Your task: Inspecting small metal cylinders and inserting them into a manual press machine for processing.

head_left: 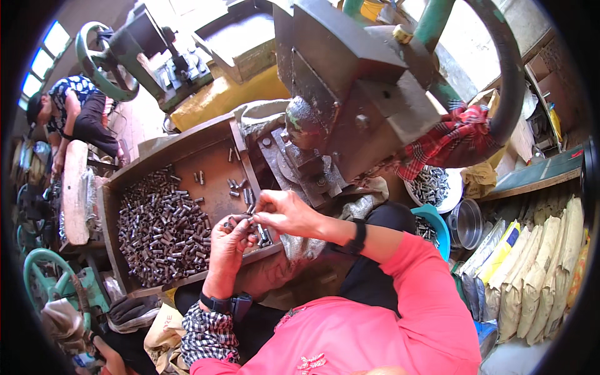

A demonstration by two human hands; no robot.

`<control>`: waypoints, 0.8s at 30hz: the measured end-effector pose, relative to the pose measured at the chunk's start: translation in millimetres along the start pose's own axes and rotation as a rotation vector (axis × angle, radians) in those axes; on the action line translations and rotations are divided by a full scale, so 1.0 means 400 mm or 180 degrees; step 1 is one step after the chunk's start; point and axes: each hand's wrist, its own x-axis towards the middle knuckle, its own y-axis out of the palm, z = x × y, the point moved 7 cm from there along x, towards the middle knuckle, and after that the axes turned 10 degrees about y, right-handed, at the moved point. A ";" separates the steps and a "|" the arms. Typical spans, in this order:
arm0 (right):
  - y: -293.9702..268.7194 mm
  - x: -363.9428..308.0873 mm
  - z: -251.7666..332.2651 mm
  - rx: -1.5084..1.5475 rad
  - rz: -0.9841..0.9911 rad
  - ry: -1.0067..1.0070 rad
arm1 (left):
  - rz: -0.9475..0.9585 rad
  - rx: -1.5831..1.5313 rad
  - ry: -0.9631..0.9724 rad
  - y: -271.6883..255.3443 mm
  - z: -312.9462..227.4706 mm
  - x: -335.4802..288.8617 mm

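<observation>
My left hand (230, 242) is closed around several small dark metal tubes, held over the near right corner of a metal tray (209, 156). My right hand (286, 214) meets it there, thumb and fingertips pinched together on a small piece I cannot make out. Heaped in the tray's left and middle part is a pile of short dark metal tubes (164, 231). A few loose metal tubes (236, 186) lie apart on its right side. Just beyond my right hand stands a heavy press (340, 81) with a metal die block (284, 159) at its base.
At the right are a white basin (459, 190) and a turquoise basin (445, 232) of metal parts, beside stacked sacks (531, 275). A checked red cloth (447, 140) wraps the press's wheel. Another person (75, 112) bends at the far left; a co-worker's arm (109, 356) shows lower left.
</observation>
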 end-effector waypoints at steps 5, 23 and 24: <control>-0.114 -0.348 0.316 -0.2846 -0.0926 -0.0923 | -0.0062 0.0311 -0.0021 0.044 -0.045 -0.015; -0.641 -0.576 0.196 -0.0263 -0.3889 -0.1657 | 0.0128 0.1254 0.0521 0.145 0.033 0.289; -0.649 -0.590 0.204 -0.0209 -0.4091 -0.1545 | 0.0112 0.1308 0.0444 0.144 0.038 0.293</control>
